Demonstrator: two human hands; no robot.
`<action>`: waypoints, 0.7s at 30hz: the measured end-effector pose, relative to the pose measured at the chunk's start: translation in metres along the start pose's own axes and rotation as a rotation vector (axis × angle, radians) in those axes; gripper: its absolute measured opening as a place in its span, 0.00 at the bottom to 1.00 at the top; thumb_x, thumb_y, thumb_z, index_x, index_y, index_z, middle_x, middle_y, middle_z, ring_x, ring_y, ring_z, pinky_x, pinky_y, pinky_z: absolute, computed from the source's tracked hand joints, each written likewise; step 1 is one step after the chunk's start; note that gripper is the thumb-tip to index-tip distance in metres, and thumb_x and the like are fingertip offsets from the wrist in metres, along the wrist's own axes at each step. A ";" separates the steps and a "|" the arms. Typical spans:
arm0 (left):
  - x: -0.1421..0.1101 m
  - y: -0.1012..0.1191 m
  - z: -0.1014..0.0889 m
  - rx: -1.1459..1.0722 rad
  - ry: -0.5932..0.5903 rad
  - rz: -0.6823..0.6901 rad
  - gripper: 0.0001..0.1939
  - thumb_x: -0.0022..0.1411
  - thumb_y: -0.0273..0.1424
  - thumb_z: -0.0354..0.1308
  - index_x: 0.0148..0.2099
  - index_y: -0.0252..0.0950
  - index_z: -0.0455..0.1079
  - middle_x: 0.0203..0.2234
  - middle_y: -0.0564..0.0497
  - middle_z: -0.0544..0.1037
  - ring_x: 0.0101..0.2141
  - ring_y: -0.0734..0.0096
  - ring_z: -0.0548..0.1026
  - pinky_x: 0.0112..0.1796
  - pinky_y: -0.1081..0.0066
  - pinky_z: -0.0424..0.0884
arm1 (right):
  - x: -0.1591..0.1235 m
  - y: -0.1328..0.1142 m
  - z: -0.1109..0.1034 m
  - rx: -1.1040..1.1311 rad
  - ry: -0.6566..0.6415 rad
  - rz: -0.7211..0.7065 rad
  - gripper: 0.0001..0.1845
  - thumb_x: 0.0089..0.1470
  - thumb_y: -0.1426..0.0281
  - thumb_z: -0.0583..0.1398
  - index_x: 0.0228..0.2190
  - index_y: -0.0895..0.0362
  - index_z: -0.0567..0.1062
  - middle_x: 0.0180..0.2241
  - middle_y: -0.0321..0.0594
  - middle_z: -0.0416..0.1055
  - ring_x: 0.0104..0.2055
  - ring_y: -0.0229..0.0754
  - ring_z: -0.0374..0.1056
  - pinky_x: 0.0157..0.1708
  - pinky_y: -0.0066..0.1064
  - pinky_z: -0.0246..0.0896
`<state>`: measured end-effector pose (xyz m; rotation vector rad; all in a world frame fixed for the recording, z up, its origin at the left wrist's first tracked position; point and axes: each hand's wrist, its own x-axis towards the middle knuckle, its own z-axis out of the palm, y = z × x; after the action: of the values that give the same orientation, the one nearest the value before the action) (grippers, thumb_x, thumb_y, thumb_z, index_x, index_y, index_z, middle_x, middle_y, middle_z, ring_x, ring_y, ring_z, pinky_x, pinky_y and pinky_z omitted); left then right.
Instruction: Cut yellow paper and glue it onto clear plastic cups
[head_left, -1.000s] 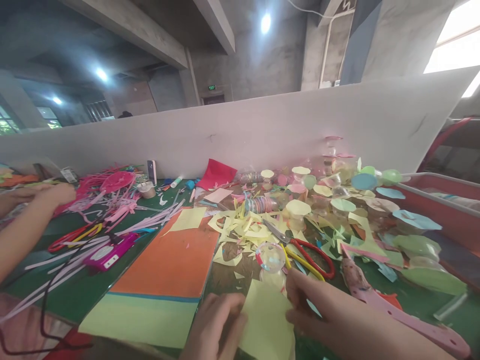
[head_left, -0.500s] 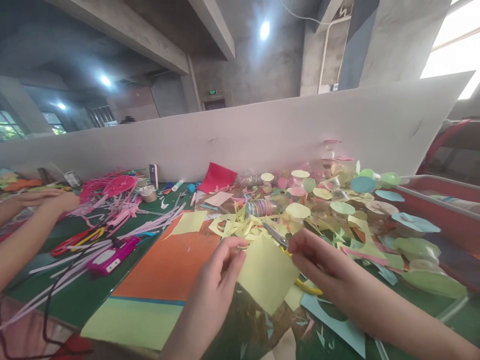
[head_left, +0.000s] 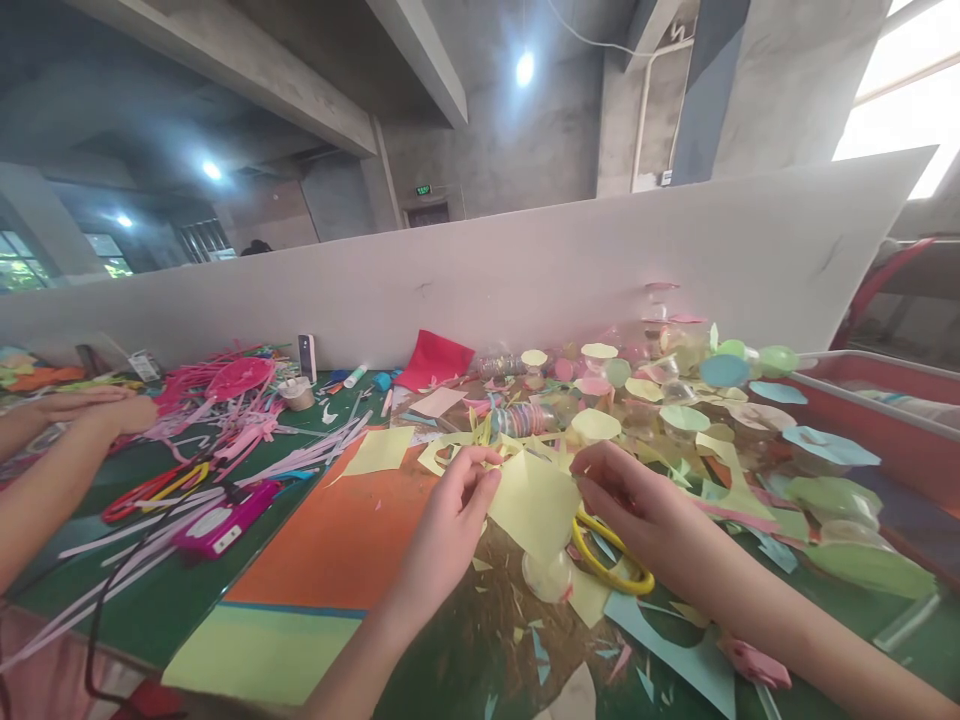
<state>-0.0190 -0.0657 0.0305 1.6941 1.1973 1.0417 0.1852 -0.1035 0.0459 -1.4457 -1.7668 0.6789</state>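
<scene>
A pale yellow paper sheet [head_left: 531,505] is held up between my left hand [head_left: 450,510] and my right hand [head_left: 630,500], with fingertips of each pinching its opposite edges. Just below my right hand lie scissors with yellow handles [head_left: 609,562], their blades hidden under the hand and the paper. A clear plastic dome [head_left: 547,577] sits under the sheet's lower tip. Yellow paper scraps [head_left: 457,445] lie beyond my left hand, and a pale blue cut paper piece [head_left: 671,640] lies below my right forearm.
A co-worker's hands [head_left: 90,412] rest at the far left, beyond red-handled scissors [head_left: 154,492] and a magenta device [head_left: 225,520]. An orange sheet [head_left: 334,530] lies on the green table [head_left: 172,590]. Paper-topped plastic pieces [head_left: 596,425] crowd the back, before a white partition [head_left: 480,280].
Both my hands have risen up the view with the yellow sheet, uncovering the yellow-handled scissors and the dome. The co-worker's hands have barely moved.
</scene>
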 end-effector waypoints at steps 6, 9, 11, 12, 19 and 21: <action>-0.001 -0.004 0.002 -0.003 -0.005 -0.013 0.13 0.66 0.43 0.48 0.44 0.42 0.64 0.26 0.57 0.66 0.24 0.75 0.62 0.25 0.76 0.57 | 0.000 0.008 0.002 0.082 0.001 -0.030 0.07 0.60 0.63 0.48 0.34 0.51 0.62 0.22 0.27 0.53 0.24 0.37 0.50 0.24 0.27 0.48; -0.002 -0.008 0.002 0.044 -0.016 -0.019 0.13 0.67 0.43 0.47 0.44 0.42 0.63 0.25 0.58 0.61 0.22 0.75 0.57 0.24 0.75 0.53 | 0.000 0.014 0.004 0.115 -0.018 0.001 0.06 0.59 0.64 0.49 0.34 0.51 0.63 0.21 0.26 0.51 0.22 0.36 0.47 0.22 0.26 0.45; -0.003 -0.011 0.002 0.061 -0.036 -0.038 0.13 0.67 0.43 0.46 0.45 0.42 0.63 0.26 0.57 0.62 0.22 0.75 0.56 0.24 0.75 0.52 | 0.000 0.016 0.005 0.114 -0.025 0.018 0.05 0.57 0.65 0.50 0.34 0.52 0.64 0.21 0.26 0.51 0.22 0.35 0.46 0.21 0.26 0.43; -0.003 -0.013 0.002 0.066 -0.048 -0.049 0.13 0.67 0.43 0.46 0.45 0.42 0.63 0.26 0.57 0.62 0.22 0.75 0.56 0.24 0.75 0.52 | 0.000 0.016 0.006 0.105 -0.028 0.025 0.05 0.57 0.66 0.50 0.34 0.52 0.64 0.20 0.26 0.51 0.22 0.35 0.46 0.21 0.26 0.42; -0.004 -0.018 0.003 0.089 -0.090 -0.057 0.11 0.67 0.43 0.46 0.44 0.43 0.62 0.25 0.57 0.60 0.25 0.73 0.56 0.26 0.73 0.52 | -0.001 0.011 0.004 0.019 -0.121 0.097 0.06 0.57 0.68 0.49 0.33 0.52 0.66 0.20 0.26 0.50 0.21 0.35 0.45 0.20 0.25 0.42; -0.004 -0.018 0.003 0.085 -0.097 -0.055 0.11 0.67 0.43 0.46 0.43 0.43 0.62 0.25 0.57 0.59 0.25 0.73 0.56 0.26 0.73 0.52 | -0.001 0.013 0.005 -0.022 -0.145 0.106 0.08 0.58 0.68 0.48 0.34 0.51 0.67 0.20 0.26 0.51 0.19 0.35 0.46 0.18 0.25 0.42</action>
<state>-0.0226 -0.0659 0.0126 1.7467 1.2337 0.8758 0.1885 -0.1016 0.0320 -1.5479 -1.8222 0.8404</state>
